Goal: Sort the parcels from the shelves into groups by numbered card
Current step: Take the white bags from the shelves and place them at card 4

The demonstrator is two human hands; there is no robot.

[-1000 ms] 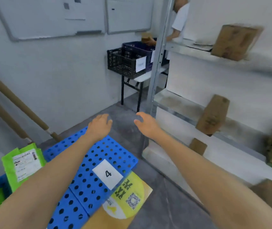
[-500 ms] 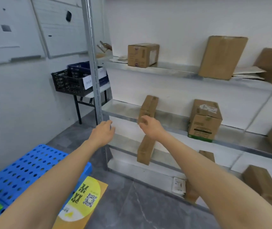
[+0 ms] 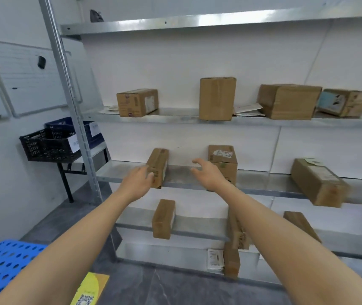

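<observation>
A metal rack [image 3: 189,117] with several shelves holds several brown cardboard parcels. A narrow upright parcel [image 3: 158,167] stands on the middle shelf [image 3: 182,179]. My left hand [image 3: 137,180] touches its left side, fingers spread. My right hand [image 3: 206,173] hovers open to the right of that parcel, apart from it and in front of a labelled box [image 3: 223,160]. Another narrow parcel [image 3: 163,219] stands on the shelf below. Neither hand holds anything.
A blue perforated board [image 3: 2,267] lies on the floor at bottom left, a yellow packet [image 3: 90,289] beside it. Black and blue crates [image 3: 50,143] sit on a small table left of the rack's upright post [image 3: 70,102]. Whiteboards hang on the left wall.
My view swung right and up from the blue board with card 4 to the rack. Both hands reached forward to the middle shelf, the left one arriving at the narrow parcel.
</observation>
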